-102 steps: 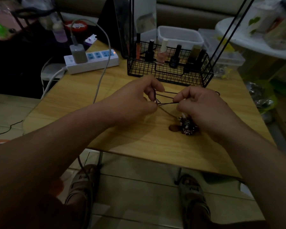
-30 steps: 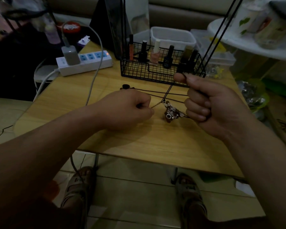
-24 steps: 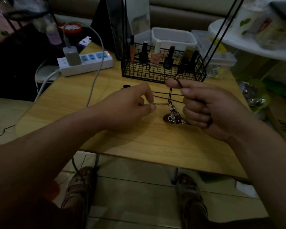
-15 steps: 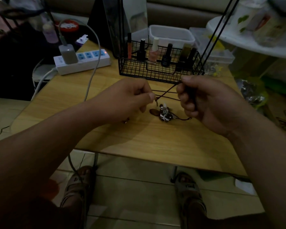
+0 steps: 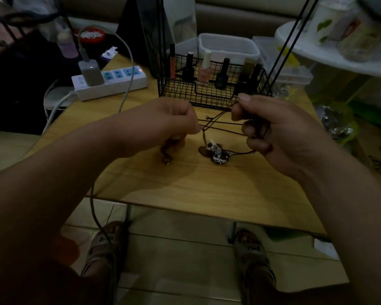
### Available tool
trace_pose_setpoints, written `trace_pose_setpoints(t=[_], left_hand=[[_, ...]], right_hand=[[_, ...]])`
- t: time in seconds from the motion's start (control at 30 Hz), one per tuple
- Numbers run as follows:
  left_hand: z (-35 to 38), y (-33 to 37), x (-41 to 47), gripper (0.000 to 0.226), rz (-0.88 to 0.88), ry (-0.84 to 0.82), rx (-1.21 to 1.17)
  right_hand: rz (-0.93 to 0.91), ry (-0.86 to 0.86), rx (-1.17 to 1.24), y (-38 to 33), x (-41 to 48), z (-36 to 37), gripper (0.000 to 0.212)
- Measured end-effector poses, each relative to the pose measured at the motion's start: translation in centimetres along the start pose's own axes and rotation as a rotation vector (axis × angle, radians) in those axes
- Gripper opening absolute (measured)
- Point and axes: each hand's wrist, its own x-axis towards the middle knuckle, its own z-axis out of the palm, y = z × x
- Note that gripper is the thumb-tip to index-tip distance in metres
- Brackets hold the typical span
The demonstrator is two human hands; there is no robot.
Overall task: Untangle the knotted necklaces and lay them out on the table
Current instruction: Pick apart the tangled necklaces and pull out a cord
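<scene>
Dark necklace cords [image 5: 220, 125] stretch and cross between my two hands above the wooden table [image 5: 207, 183]. My left hand [image 5: 167, 126] pinches the cords at its fingertips, and a beaded strand [image 5: 166, 154] dangles below it onto the table. My right hand [image 5: 271, 128] is curled round the other ends of the cords, thumb pressed on top. A cluster of silver and brown pendants [image 5: 217, 153] lies on the table between and below the hands, joined to the cords.
A black wire basket [image 5: 209, 93] with nail polish bottles stands just behind the hands. A white power strip [image 5: 112, 81] with a charger and cable sits at the back left. Plastic containers [image 5: 229, 48] are behind the basket. The table's front edge is near my sandalled feet.
Both hands have lifted slightly and pulled apart, drawing the cords taut between them. A beaded strand now hangs under my left hand. The pendant cluster stays on the table.
</scene>
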Motion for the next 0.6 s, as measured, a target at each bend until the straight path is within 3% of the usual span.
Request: trace_pose_setpoints(t=[0.17,0.4,0.47,0.6], left_hand=[[-0.2,0.1,-0.2,0.015,0.069,0.046,-0.008],[-0.6,0.6,-0.5,0.02,0.185,0.101,-0.061],[-0.7,0.9,-0.7,0.016,0.213,0.14,0.036],[-0.9,1.0,-0.9,0.028,0.22,0.15,0.262]], right_hand=[[0.009,0.035,0.068,0.0,0.1,0.6,0.01],[0.001,-0.077,0.018,-0.4,0.1,1.3,0.022],[-0.01,-0.107,0.041,-0.4,0.1,1.5,0.022],[-0.023,-0.156,0.11,-0.3,0.2,1.6,0.036]])
